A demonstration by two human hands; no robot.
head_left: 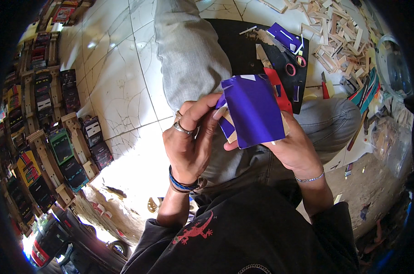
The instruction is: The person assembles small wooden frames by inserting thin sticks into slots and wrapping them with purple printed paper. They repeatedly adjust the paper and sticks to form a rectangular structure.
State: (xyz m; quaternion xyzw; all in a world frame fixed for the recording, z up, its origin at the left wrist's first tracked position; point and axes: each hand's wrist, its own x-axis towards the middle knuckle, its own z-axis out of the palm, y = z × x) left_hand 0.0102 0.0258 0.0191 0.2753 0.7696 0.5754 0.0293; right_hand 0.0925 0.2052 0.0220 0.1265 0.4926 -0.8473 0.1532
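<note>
White cracked floor tiles [120,77] lie between brown wooden display racks [73,125] and a heap of pale wooden strips [337,39]. Above grey denim jeans [188,59], a purple-covered, tan-edged rectangular piece [255,112] points forward, its long axis tilting slightly left; the left hand [188,132], fingers curled, pinches its left edge, the half-open right hand [296,148] holds its right side.

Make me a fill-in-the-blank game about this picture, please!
The hand with visible rings, touching the purple sheet, is the ____ one.
The scissors lie on a ____ colored board.
The lizard's body on the shirt is ____.
The piled strips are made of ____.

Missing words: left; black; red; wood.
</note>
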